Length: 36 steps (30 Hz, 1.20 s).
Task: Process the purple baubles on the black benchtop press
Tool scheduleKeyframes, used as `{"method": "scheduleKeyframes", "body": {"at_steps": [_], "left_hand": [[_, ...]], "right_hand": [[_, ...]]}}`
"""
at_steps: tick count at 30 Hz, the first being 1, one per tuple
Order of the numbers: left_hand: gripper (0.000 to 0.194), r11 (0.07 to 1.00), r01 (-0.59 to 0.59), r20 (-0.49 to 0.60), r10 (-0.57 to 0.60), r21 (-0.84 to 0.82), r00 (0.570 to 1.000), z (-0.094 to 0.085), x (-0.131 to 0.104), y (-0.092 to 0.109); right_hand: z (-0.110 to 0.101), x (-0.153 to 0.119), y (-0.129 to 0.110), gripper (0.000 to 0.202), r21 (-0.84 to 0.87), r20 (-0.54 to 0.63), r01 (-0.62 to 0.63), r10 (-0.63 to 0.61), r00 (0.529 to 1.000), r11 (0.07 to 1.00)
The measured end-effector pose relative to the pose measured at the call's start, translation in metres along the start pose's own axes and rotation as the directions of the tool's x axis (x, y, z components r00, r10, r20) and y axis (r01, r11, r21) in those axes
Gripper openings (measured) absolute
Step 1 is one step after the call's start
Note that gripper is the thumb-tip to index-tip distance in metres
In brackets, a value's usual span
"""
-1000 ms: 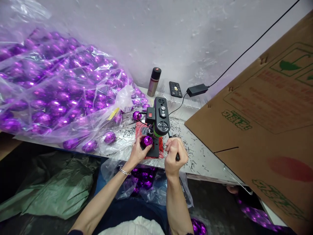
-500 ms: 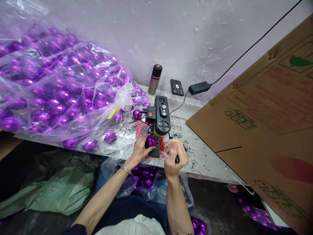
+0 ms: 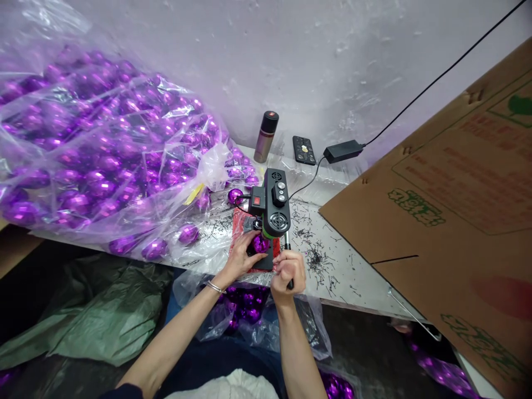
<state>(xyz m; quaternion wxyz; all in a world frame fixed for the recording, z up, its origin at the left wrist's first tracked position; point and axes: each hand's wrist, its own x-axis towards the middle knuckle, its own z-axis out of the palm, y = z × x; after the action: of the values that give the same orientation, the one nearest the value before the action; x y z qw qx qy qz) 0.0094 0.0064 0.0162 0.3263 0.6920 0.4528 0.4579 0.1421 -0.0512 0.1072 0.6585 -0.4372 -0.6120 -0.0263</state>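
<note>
A small black hand press [image 3: 277,194] with round vents and a red switch stands on the table. Under its head, my left hand [image 3: 240,259] holds a shiny purple bauble [image 3: 261,244] between thumb and fingers, above the black base [image 3: 263,262]. My right hand [image 3: 288,272] is closed around the black grip of the press's lever [image 3: 287,239]. The fingers hide most of that grip. A red mat [image 3: 238,220] shows beneath the press.
A clear bag [image 3: 124,138] of purple baubles fills the left. Behind the press are a bottle [image 3: 266,137], a phone [image 3: 304,150] and a power adapter [image 3: 343,151]. Dark slivers [image 3: 318,257] litter the table. A large cardboard box [image 3: 440,210] leans in from the right.
My right hand has swung left with the lever, closer to the press base. My left hand keeps the bauble under the press head. The view has shifted slightly.
</note>
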Motion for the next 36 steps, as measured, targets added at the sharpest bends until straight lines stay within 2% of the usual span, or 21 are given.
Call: {"method": "scheduleKeyframes", "body": {"at_steps": [8, 16, 22, 26, 29, 33, 36], "left_hand": [[0.062, 0.996, -0.068, -0.016, 0.069, 0.054, 0.998, 0.001, -0.002, -0.001], [0.062, 0.991, -0.12, -0.036, 0.122, 0.052, 0.992, 0.002, -0.002, -0.004], [0.062, 0.993, -0.11, -0.026, 0.111, 0.039, 0.993, 0.003, 0.0, -0.005], [0.061, 0.994, -0.103, -0.03, 0.104, 0.045, 0.994, 0.004, 0.0, -0.007], [0.062, 0.993, -0.099, -0.027, 0.1, 0.058, 0.995, 0.004, 0.002, -0.01], [0.06, 0.99, -0.132, -0.02, 0.133, 0.057, 0.991, 0.003, 0.005, -0.01], [0.058, 0.984, -0.159, 0.004, 0.159, 0.077, 0.987, -0.001, -0.01, -0.004]], "right_hand": [[0.007, -0.018, 0.015, 0.038, 0.044, -0.053, 0.013, -0.011, 0.999, 0.999], [0.007, -0.026, 0.022, 0.038, 0.111, -0.027, -0.013, 0.016, 1.0, 0.994], [0.012, -0.026, 0.029, 0.039, 0.144, -0.067, 0.056, -0.046, 0.997, 0.988], [0.012, -0.027, 0.032, 0.04, 0.051, -0.019, 0.12, -0.119, 0.993, 0.991], [0.011, -0.016, 0.022, 0.043, 0.05, -0.051, 0.098, -0.096, 0.994, 0.994], [0.008, 0.021, -0.007, 0.042, 0.079, -0.089, -0.051, 0.058, 0.994, 0.996], [0.005, 0.045, -0.026, 0.042, 0.089, -0.068, -0.153, 0.159, 0.985, 0.984]]}}
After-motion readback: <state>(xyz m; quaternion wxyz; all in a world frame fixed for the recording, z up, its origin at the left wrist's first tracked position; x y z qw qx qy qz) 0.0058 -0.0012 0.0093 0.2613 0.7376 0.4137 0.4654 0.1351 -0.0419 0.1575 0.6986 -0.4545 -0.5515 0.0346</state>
